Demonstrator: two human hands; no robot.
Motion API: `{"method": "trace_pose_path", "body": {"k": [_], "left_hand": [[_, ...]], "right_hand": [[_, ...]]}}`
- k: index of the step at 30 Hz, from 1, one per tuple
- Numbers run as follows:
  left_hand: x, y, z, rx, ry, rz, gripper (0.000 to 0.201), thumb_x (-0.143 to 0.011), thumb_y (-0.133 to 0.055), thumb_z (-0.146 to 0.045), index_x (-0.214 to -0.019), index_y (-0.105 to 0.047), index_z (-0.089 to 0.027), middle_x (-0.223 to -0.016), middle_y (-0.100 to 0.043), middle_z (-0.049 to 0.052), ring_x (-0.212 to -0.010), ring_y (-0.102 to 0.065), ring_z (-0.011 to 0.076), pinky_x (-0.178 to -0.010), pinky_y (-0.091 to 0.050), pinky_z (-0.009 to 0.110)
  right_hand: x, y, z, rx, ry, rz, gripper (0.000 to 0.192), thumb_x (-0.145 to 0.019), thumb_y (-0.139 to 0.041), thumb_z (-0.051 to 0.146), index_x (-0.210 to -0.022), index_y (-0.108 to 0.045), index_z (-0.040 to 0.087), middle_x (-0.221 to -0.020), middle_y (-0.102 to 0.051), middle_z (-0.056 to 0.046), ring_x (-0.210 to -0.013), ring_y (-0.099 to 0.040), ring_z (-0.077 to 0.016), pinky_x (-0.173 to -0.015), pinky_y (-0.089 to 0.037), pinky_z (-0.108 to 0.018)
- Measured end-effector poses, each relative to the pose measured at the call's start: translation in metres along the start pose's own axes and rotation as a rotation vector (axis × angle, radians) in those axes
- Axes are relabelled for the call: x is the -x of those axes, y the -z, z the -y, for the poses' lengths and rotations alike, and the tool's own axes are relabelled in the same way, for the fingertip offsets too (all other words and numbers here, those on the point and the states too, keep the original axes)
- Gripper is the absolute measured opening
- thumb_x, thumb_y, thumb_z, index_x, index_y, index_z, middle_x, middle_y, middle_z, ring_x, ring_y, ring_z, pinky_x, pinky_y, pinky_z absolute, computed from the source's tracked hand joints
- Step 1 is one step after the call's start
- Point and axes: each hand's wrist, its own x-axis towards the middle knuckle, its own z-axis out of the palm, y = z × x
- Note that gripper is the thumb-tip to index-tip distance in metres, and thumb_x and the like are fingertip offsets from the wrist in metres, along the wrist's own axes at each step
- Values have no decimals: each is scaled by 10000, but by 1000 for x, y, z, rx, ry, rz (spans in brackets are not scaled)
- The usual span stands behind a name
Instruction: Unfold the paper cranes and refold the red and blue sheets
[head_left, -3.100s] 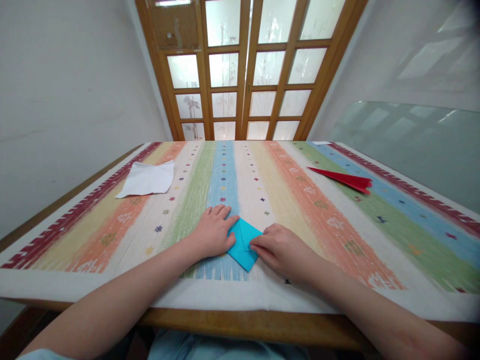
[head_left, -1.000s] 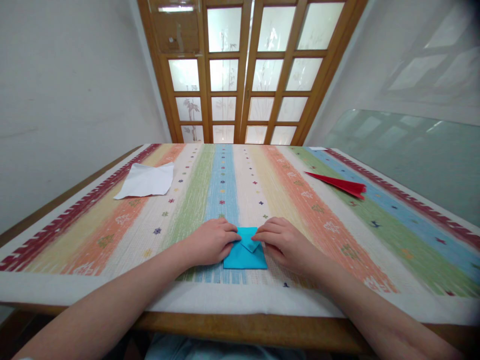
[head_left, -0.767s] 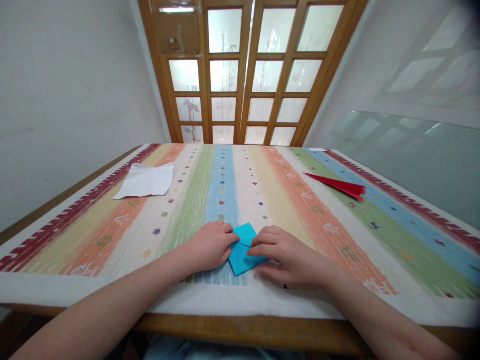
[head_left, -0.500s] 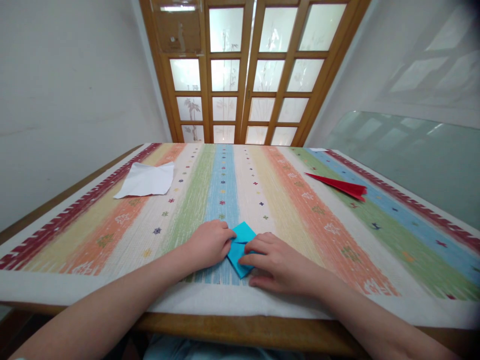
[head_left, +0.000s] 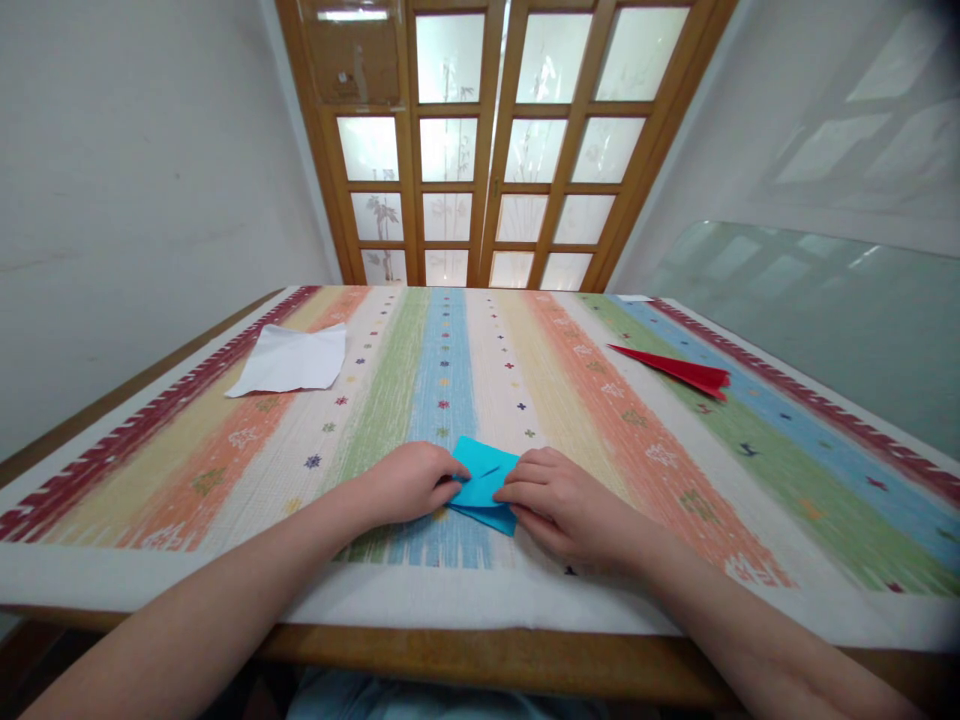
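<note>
At the worktop's (head_left: 525, 600) near edge, the left hand (head_left: 409, 482) and right hand (head_left: 559, 500) pinch the folded blue paper (head_left: 480, 485) from either side.

Bench layout, seen from my seat

Folded paper (head_left: 484, 484) lies on the bench (head_left: 525, 655) near its front edge, between my left hand (head_left: 409, 482) and right hand (head_left: 559, 500). Loose sheet (head_left: 291, 360) lies far left; paper plane (head_left: 675, 368) far right; door (head_left: 487, 140) behind.

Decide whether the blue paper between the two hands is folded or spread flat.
Folded. The blue paper shows layered edges and a crease line across its top, and lies on the striped tablecloth between the left hand and right hand.
</note>
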Motion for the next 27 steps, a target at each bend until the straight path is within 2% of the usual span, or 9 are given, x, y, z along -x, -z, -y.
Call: {"method": "trace_pose_path", "body": {"k": [2,4,7,9,12,17,22,27], "left_hand": [[1,-1,-2,-34,-28,-1,212,-954,-548,-247,-886,-745,-207,-879,-737,41,-799,-660,194,-756,-480,300],[1,-5,-2,-82,-59,-41,217,-962,-546,-237,-878,-743,-201,-933,-729,57,-878,-657,209,-826,-493,331],[-2,-9,2,-127,-126,-106,205,-961,-539,-191,-948,-744,-194,-1251,-681,92,-1189,-596,259,-1042,-445,413],[-4,-11,6,-111,-179,-86,210,-956,-527,-152,-1006,-728,-190,-1390,-618,91,-1320,-528,267,-1128,-390,441],[-6,-11,10,-50,-212,-34,239,-957,-515,-132,-1100,-697,-191,-1336,-660,91,-1291,-570,246,-1111,-420,427],[-8,-9,13,-30,-232,-34,311,-967,-506,-142,-1223,-679,-177,-1305,-678,106,-1265,-596,242,-1098,-435,403],[-7,-9,10,-45,-260,-35,297,-984,-506,-187,-1206,-704,-186,-1303,-676,112,-1231,-607,254,-1077,-444,413],[-3,-8,-6,-43,-278,-11,298,-979,-481,-166,-1165,-708,-219,-1230,-701,90,-1174,-615,258,-1062,-436,436]], "right_hand": [[0,3,-3,-7,-19,-4,220,-960,-548,170,-1067,-732,226,-977,-727,-70,-927,-625,-216,-849,-441,-368],[0,5,-6,-35,-34,7,223,-962,-543,168,-1062,-733,227,-974,-731,-66,-914,-634,-211,-842,-446,-361],[-1,6,-9,-106,-64,32,239,-972,-525,162,-1081,-728,228,-992,-734,-59,-915,-645,-203,-851,-456,-355],[-2,5,-11,-167,-80,37,266,-976,-506,143,-1102,-721,235,-1032,-734,-55,-934,-650,-196,-869,-464,-348],[-2,3,-12,-217,-85,38,276,-958,-521,128,-1093,-729,248,-1038,-730,-49,-940,-652,-192,-875,-476,-341],[1,0,-15,-220,-84,73,243,-962,-547,160,-1020,-763,254,-1036,-724,-59,-955,-649,-198,-874,-488,-339],[1,0,-17,-265,-133,32,252,-987,-517,188,-1042,-753,256,-1029,-741,-44,-940,-659,-188,-881,-490,-325],[3,-1,-23,-287,-268,14,206,-959,-559,212,-986,-760,248,-963,-757,-36,-870,-673,-188,-824,-489,-310]]}}
